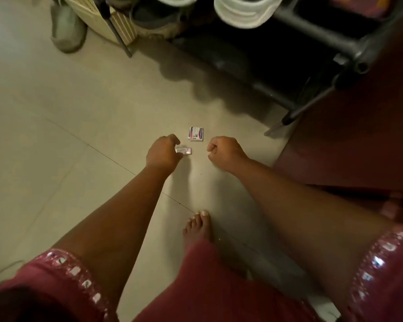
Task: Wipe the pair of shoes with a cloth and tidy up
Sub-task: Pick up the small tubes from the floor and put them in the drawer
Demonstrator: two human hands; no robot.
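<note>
A pair of white shoes [244, 10] stands on the dark shoe rack [330, 40] at the top of the head view. On the floor below lies a small white wrapper with red and blue print [196, 134]. My left hand [162, 153] reaches down and pinches a second small pale wrapper [184, 150] at its fingertips. My right hand [226, 151] hovers just right of the wrappers with its fingers curled and nothing visible in it. No cloth is in sight.
A grey-green shoe [66, 29] lies at the top left beside a cream slatted box [116, 24]. A dark pair sits under the rack [154, 19]. My bare foot [198, 228] stands on the tiled floor [56, 135]. A maroon surface [349, 145] fills the right.
</note>
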